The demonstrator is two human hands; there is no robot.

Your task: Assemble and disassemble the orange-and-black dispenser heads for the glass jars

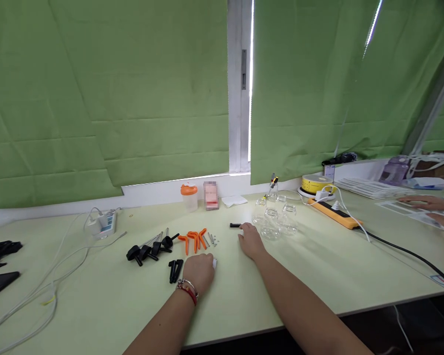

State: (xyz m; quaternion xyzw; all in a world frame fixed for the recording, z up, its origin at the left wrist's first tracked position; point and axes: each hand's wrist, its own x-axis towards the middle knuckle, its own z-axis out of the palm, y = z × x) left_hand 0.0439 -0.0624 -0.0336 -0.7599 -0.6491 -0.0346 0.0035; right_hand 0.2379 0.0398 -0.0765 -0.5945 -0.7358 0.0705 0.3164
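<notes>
My left hand (199,272) is closed near the table's front, and a small white piece (215,264) shows past its fingers; most of that piece is hidden. Further forward, my right hand (251,240) has its fingers curled down at the end of a short black ridged strip (235,225) on the table. Two black plastic parts (175,270) lie left of my left hand. Beyond them are several orange Y-shaped parts (193,240), some screws (212,239) and several black knob-ended parts with metal rods (150,249). Clear glass jars (271,224) stand beyond my right hand.
An orange-lidded cup (189,197) and a pink-and-white box (210,195) stand by the wall. White cables (55,281) run from a power strip (106,224) at left. An orange power strip (335,213) lies at right, near another person's hands (431,202).
</notes>
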